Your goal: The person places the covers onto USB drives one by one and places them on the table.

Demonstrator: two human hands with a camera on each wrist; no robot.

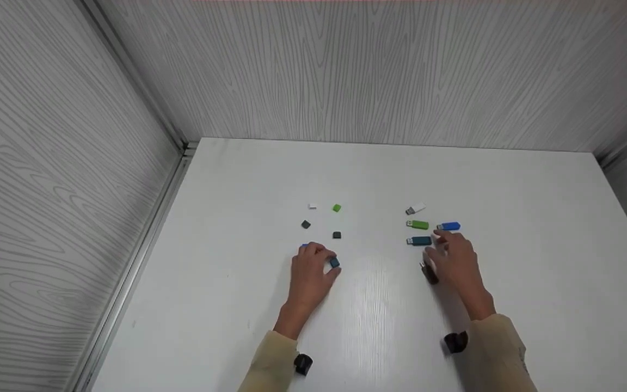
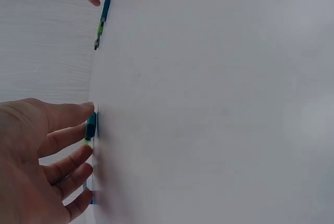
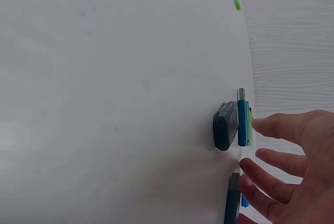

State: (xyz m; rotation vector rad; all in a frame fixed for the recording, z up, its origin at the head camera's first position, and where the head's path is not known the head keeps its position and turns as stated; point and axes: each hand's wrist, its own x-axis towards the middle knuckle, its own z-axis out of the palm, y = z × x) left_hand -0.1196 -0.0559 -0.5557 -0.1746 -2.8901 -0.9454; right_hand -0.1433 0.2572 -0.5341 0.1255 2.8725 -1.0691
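Observation:
In the head view my left hand [image 1: 309, 277] has its thumb and index fingertips at opposite sides of a teal USB stick cap [image 1: 334, 262], low at the tabletop. A blue cap [image 1: 305, 245] peeks out beyond its other fingers. My right hand [image 1: 456, 265] hovers with parted, relaxed fingers over several USB sticks. Nearest are a teal stick [image 1: 419, 240], a black stick [image 1: 429, 273] by the thumb, and a blue stick [image 1: 448, 226] past the fingertips. A second dark stick [image 3: 233, 198] shows under the fingers in the right wrist view; the hand hides it from the head view.
Farther back lie a green stick [image 1: 417, 224] and a white stick [image 1: 416, 208]. Beyond my left hand sit a white cap [image 1: 312, 206], a green cap [image 1: 337, 208] and two dark caps, one left [image 1: 306, 224], one right [image 1: 337, 235]. Wood-patterned panels [image 1: 346, 71] border the white table [image 1: 379, 179].

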